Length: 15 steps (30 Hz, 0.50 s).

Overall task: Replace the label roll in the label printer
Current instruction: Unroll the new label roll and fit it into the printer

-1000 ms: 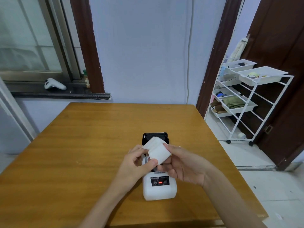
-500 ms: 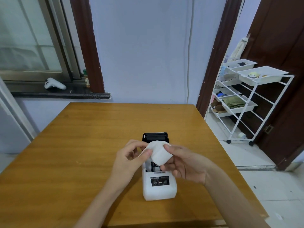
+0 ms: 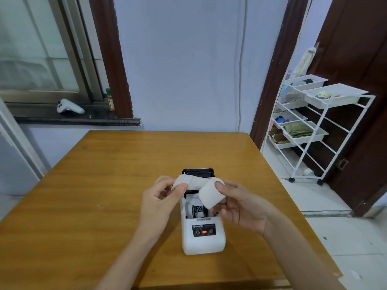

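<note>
Label roll point(image 3: 211, 195) is held in the air just above the open bay of the label printer point(image 3: 202, 233), which sits on the tabletop point(image 3: 104, 185) near the front edge, lid point(image 3: 198, 172) flipped open to the far side. Right hand point(image 3: 240, 206) is closed around the roll body, thumb on its near face. Left hand point(image 3: 161, 197) pinches the loose tail point(image 3: 188, 182), pulled out to the left and slightly twisted.

Bay looks empty, black spindle parts visible inside; red light on the front panel.

My read: the step in hand is freeing the leader before drop-in. To do it well:
- flatten that twist first, or it will feed skewed
- keep the tail short, just enough to reach past the far edge where the lid closes
- can't tell which face is the label side from here, so check the unwind direction before seating
- lower the roll square between the bay walls, no tilt
- hold the tail taut over the far lip while closing the lid

Risk: roll unspooling if the right-hand grip loosens.
</note>
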{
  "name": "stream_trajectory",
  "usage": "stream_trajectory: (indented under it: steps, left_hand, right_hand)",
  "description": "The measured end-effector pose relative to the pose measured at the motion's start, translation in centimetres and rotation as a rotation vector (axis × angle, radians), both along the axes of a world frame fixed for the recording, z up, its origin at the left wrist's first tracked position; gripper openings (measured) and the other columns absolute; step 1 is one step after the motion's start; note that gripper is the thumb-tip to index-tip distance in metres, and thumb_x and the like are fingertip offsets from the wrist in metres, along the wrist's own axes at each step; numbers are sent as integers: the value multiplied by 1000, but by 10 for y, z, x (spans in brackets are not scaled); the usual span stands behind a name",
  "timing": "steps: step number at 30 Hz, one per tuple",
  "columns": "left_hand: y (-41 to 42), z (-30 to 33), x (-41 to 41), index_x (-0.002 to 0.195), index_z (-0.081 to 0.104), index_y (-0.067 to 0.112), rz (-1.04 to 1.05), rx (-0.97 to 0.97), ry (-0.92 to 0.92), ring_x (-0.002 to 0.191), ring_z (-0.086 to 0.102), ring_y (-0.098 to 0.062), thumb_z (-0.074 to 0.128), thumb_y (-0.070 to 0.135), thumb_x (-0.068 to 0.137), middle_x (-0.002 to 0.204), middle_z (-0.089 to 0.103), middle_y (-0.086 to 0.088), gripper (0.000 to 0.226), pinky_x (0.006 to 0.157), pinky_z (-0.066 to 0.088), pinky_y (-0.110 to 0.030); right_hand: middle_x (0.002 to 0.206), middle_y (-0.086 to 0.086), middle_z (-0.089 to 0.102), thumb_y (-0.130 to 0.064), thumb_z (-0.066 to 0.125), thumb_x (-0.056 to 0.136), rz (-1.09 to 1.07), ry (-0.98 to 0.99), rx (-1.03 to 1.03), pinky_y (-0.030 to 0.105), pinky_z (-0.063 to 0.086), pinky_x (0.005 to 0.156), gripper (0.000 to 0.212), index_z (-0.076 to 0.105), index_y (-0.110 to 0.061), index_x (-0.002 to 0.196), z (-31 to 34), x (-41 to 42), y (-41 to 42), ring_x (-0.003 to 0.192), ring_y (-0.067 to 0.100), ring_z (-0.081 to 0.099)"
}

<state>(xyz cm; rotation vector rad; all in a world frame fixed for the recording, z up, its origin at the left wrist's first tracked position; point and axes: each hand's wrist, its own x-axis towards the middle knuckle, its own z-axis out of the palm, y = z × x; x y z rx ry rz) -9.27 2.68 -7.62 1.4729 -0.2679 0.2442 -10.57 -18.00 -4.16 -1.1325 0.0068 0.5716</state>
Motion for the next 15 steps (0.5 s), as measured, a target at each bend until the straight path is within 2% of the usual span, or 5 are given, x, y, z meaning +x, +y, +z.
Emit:
stream_trajectory:
  steps: [4, 7, 10, 15]
  left_hand:
    - [0, 1, -1, 82, 78, 21, 3, 6, -11, 77, 52, -24, 72, 43, 73, 79, 61, -4, 24, 72, 40, -41]
    - [2, 4, -1, 80, 78, 23, 17, -3, -13, 76, 51, -21, 73, 42, 73, 78, 60, 0, 20, 71, 38, -38]
    - [4, 9, 2, 77, 77, 25, 31, -23, 5, 74, 49, -17, 81, 33, 77, 79, 59, 0, 9, 70, 37, -32]
    - [4, 17, 3, 76, 77, 22, 50, -36, -6, 73, 51, -11, 72, 30, 75, 79, 59, 0, 9, 67, 40, -20]
  right_hand:
    - [92, 15, 70, -22, 70, 84, -29, 12, -10, 17, 56, 47, 48, 61, -2, 126, 0, -1, -1, 65, 17, 69]
    - [91, 13, 71, -23, 70, 82, -26, 3, -49, 17, 57, 49, 40, 67, -4, 117, -1, -2, -2, 67, 16, 68]
    - [95, 14, 71, -23, 73, 81, -16, -8, -92, 19, 58, 51, 42, 67, -4, 118, -1, -3, -3, 68, 16, 67]
    - [98, 14, 69, -26, 78, 76, -15, -16, -130, 19, 57, 51, 51, 66, -7, 122, 0, -3, -1, 70, 15, 65]
